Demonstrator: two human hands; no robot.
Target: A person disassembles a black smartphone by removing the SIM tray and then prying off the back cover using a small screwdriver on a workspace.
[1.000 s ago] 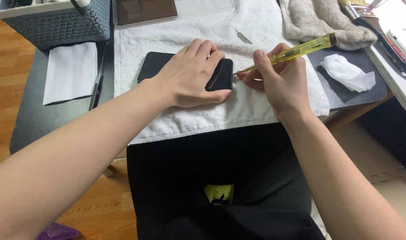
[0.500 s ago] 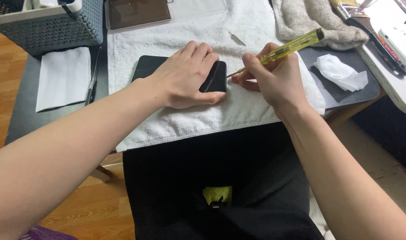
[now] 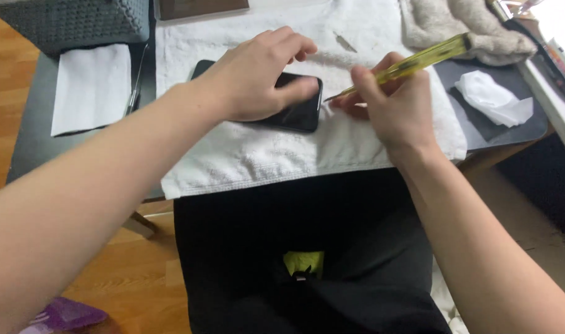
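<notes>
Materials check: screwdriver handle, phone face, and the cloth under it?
Screwdriver in the right hand: handle looks like clear yellow plastic, since light passes through it; the thin tip looks metal. Phone under the left hand: glossy black face, likely glass, showing faint reflections. White towel: looped terry pile, probably cotton, with a hemmed front edge.
</notes>
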